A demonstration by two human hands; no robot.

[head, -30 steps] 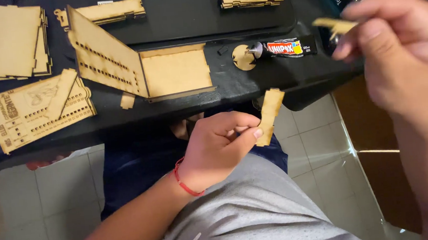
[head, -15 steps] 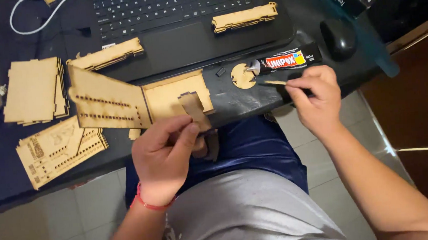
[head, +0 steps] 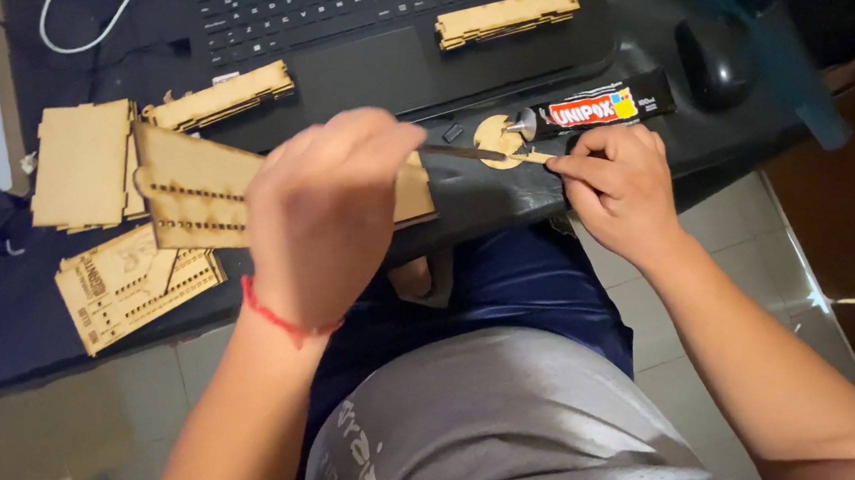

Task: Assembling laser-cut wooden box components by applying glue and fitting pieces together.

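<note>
Wooden strip (head: 462,152) is pinched in the left hand (head: 321,217), centre of frame, above the worktop (head: 505,199). Right hand (head: 619,181) fingers pinch a small stick (head: 534,157) at the round disc (head: 494,142) beside the glue tube (head: 594,110). Spreading glue thinly, only along the edge, seems best.

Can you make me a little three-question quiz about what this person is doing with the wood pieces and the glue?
1. True or false: the glue tube lies on its side on the dark desk.
2. Which hand holds the thin wooden piece that reaches toward the round wooden disc? A) left hand B) right hand C) neither
3. Fill in: the left hand has a red ____ round its wrist.

Key
1. True; its nozzle points at the disc.
2. A. The right hand pinches a small stick beside the disc instead.
3. String, worn as a bracelet.
</note>
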